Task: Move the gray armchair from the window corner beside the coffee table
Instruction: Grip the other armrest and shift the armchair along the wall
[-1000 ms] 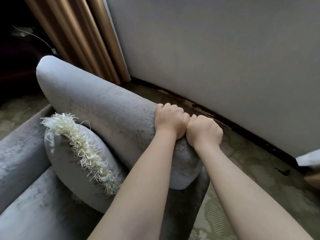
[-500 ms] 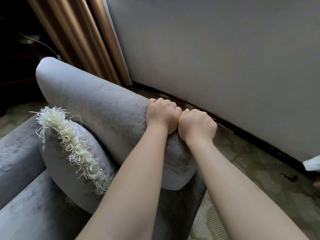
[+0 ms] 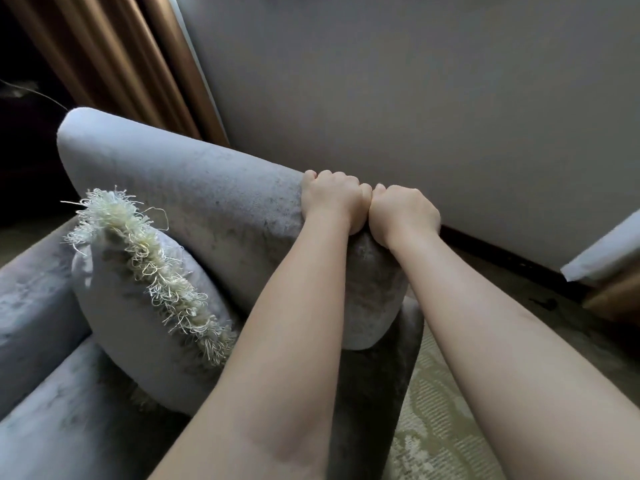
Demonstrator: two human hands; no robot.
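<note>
The gray armchair (image 3: pixel 180 188) fills the left and middle of the head view, its padded backrest running from upper left toward the centre. My left hand (image 3: pixel 330 199) grips the top of the backrest near its right end, fingers curled over the far side. Right beside it, touching it, my right hand (image 3: pixel 403 214) grips the same edge. A gray cushion (image 3: pixel 131 320) with a cream fringe leans on the seat against the backrest. The coffee table is not in view.
A gray wall (image 3: pixel 415 98) with a dark baseboard (image 3: pixel 512 261) runs close behind the chair. Brown curtains (image 3: pixel 114 53) hang at the upper left. Patterned carpet (image 3: pixel 440 410) covers the floor at right. A white-topped brown object (image 3: pixel 609 271) stands at the right edge.
Both hands keep their hold on the backrest. The chair's right end has drawn closer to the wall's baseboard, hiding the floor strip behind it, and the object at the right edge shows more.
</note>
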